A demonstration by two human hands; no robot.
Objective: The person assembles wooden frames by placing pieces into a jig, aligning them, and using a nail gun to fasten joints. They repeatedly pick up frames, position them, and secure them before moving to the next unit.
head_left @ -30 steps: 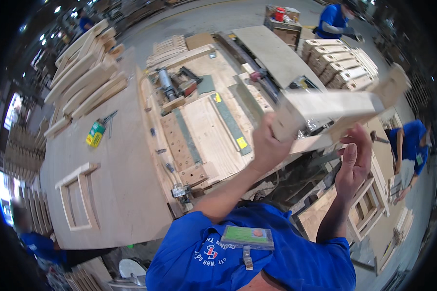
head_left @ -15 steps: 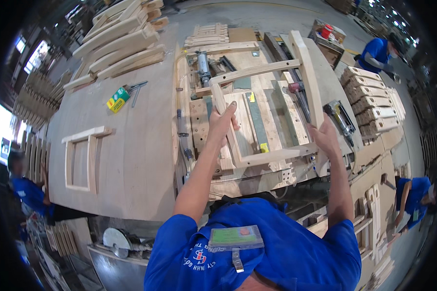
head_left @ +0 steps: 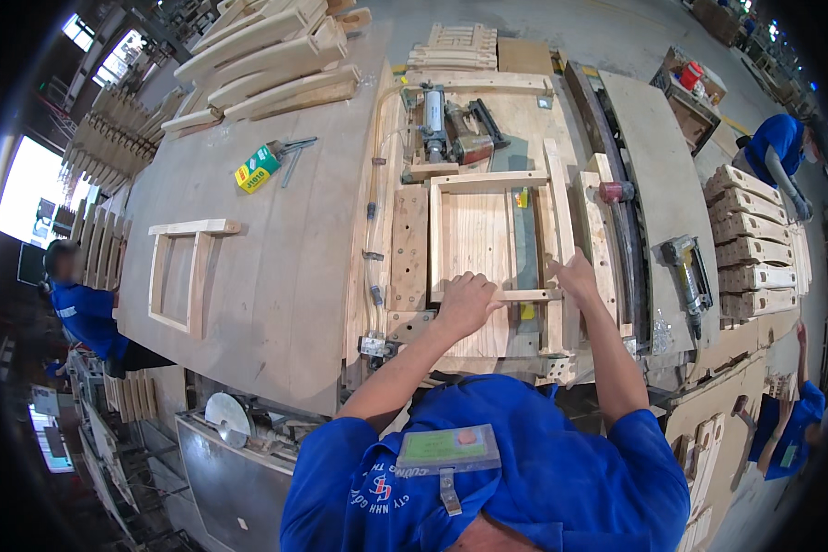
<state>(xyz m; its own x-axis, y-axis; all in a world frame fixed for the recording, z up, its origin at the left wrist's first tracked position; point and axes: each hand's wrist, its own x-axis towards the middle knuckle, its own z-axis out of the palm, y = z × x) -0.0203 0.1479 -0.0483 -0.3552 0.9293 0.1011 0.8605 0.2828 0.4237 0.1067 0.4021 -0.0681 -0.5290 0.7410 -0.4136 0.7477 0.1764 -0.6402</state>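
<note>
A pale wooden frame (head_left: 489, 182) lies flat in the wooden jig (head_left: 409, 241) in front of me. My left hand (head_left: 467, 304) is closed over the near rail, close to its left corner. Gripping the long right-hand bar near the same rail is my right hand (head_left: 575, 279). That bar runs past both cross rails. The undersides of both hands' fingers are partly hidden. To the right of the frame, a clamp with a red head (head_left: 616, 191) stands by a wooden block.
An air cylinder (head_left: 434, 121) and a nail gun (head_left: 472, 143) lie beyond the frame. Another nail gun (head_left: 687, 281) rests at right. The left table holds a smaller frame (head_left: 196, 276), a green-yellow box (head_left: 258, 168) and stacked wooden parts (head_left: 281, 69). Co-workers are on both sides.
The wooden frame, held raised and tilted before, has come down flat into the jig. My left hand has shifted from its left side to the near rail; the right stays on the right bar.
</note>
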